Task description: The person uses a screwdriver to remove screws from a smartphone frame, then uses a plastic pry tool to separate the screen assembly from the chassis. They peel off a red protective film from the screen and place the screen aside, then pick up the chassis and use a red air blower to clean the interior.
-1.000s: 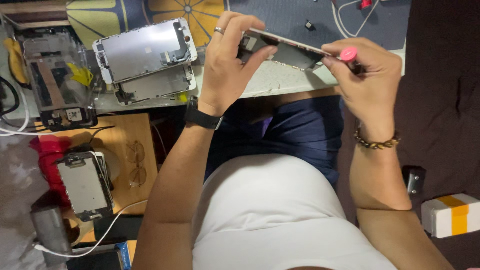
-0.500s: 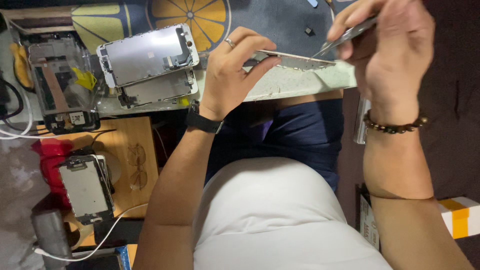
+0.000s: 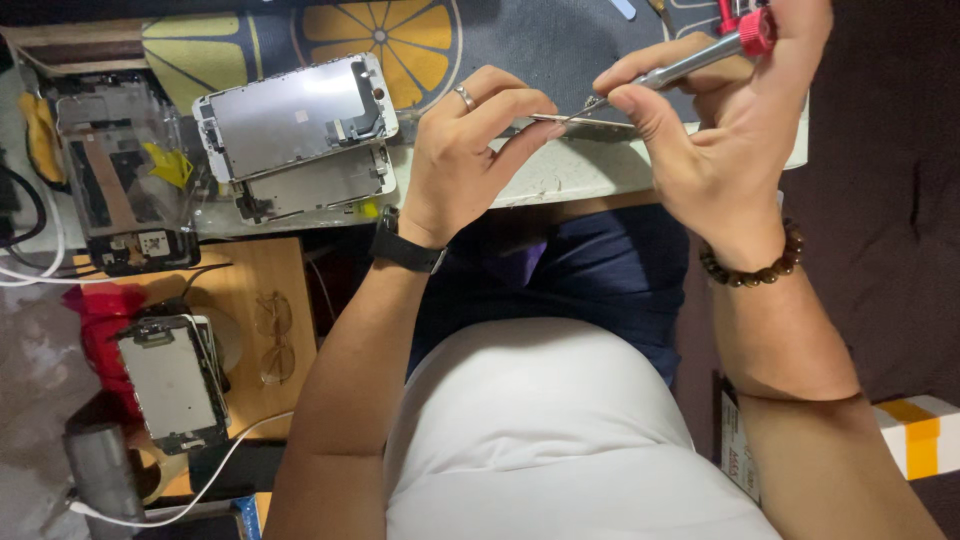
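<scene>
My left hand (image 3: pixel 470 150), with a ring and a black wristband, pinches a thin flat phone part (image 3: pixel 590 122) edge-on above the desk edge. My right hand (image 3: pixel 720 130), wearing a bead bracelet, grips a silver screwdriver (image 3: pixel 690 65) with a red cap; its tip rests against the top of the phone part. Both hands hover over the pale desk edge (image 3: pixel 560 180) and dark work mat (image 3: pixel 560 45).
Two stacked phone screen assemblies (image 3: pixel 300 135) lie left on the mat, which has an orange-slice print (image 3: pixel 380 40). A disassembled phone frame (image 3: pixel 125 180) sits far left. Lower left, another phone (image 3: pixel 170 385) and eyeglasses (image 3: pixel 270 335) rest on a wooden board. A white-orange box (image 3: pixel 920 435) sits right.
My right hand has risen and turned the screwdriver so its tip meets the phone part. My left hand has tilted the part to edge-on. The view has shifted slightly.
</scene>
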